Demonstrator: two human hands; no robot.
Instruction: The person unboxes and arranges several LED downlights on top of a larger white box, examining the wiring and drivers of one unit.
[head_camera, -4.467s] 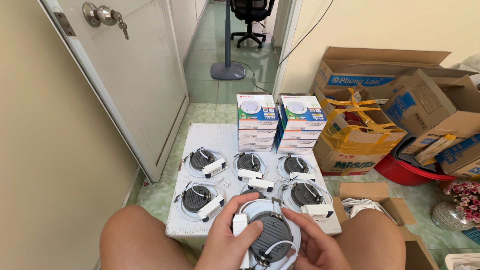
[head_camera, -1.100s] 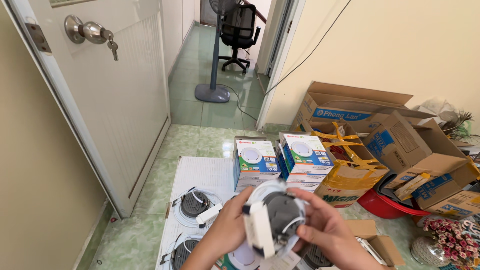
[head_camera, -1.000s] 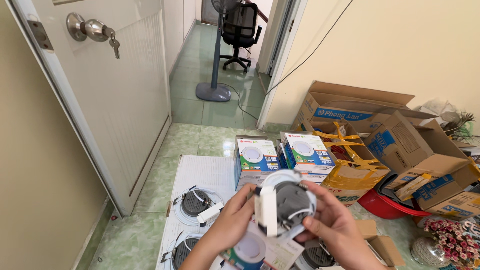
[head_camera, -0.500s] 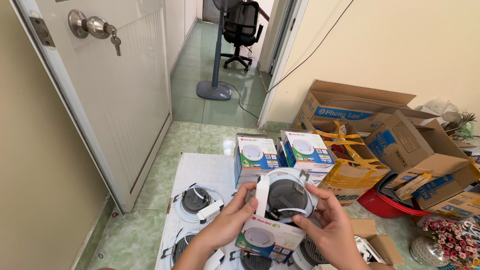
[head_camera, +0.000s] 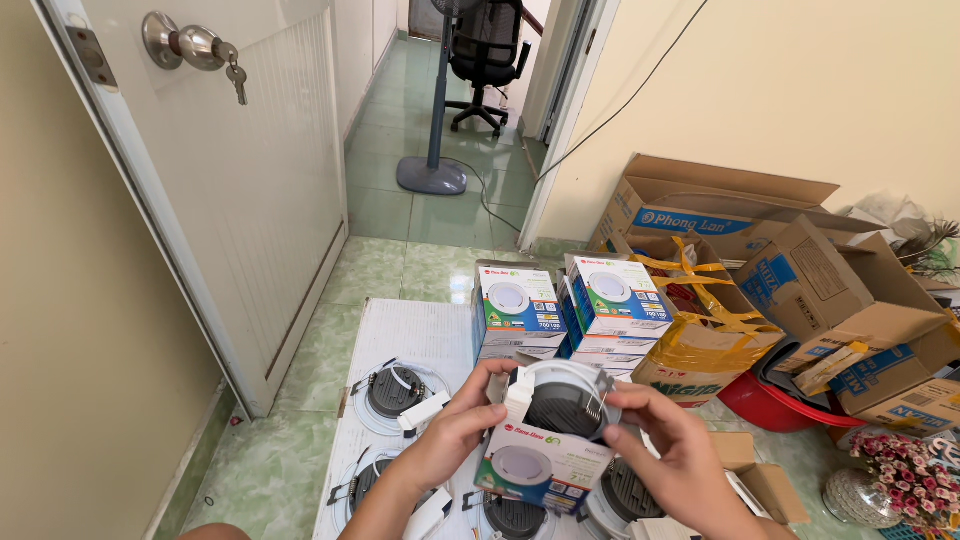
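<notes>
A round white recessed ceiling lamp (head_camera: 562, 398) with a dark ribbed back sits partly inside a small white printed carton (head_camera: 540, 470). My left hand (head_camera: 455, 432) grips the carton's left side, fingers by the lamp's white driver block. My right hand (head_camera: 668, 448) holds the lamp's right rim, thumb on its spring clip. Both are raised above a white board (head_camera: 408, 330) on the floor.
Several unboxed lamps (head_camera: 396, 391) lie on the board. Two stacks of small lamp cartons (head_camera: 515, 305) stand behind. Open cardboard boxes (head_camera: 800, 280) and a red basin (head_camera: 765, 402) crowd the right. A white door (head_camera: 220, 180) stands left; a fan base (head_camera: 431, 175) and office chair beyond.
The lamp, first held low over my lap, was lifted and turned. It now goes down into a carton held under it. The view tilted up toward the doorway.
</notes>
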